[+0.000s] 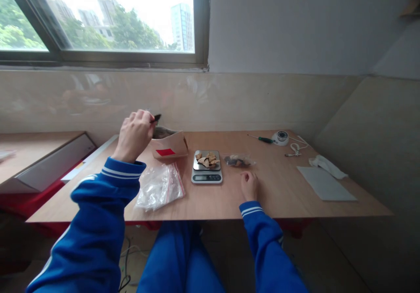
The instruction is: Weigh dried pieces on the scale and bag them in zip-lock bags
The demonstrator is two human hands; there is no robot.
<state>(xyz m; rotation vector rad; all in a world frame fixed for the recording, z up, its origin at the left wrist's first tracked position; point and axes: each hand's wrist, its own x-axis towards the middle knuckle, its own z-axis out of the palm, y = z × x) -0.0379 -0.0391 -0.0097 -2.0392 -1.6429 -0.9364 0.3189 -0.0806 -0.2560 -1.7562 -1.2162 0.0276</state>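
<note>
My left hand (135,134) is raised at the rim of an open paper bag (175,145) with a red label. Its fingers pinch a small dark, flat piece (156,118), whose kind I cannot make out. Dark contents show inside the bag's mouth. In the middle of the table, a digital kitchen scale (206,178) carries a small heap of pale brown dried slices (208,159). My right hand (250,185) rests on the tabletop to the right of the scale, fingers curled in with nothing visible in them. Just beyond it lies a clear bag of dark and pale pieces (238,160).
Clear zip bags (160,186) with red seals lie left of the scale. At the back right are a green-handled screwdriver (265,139) and a white dome camera (281,138) with its cable. A grey sheet (324,184) and white cloth (328,166) lie farther right.
</note>
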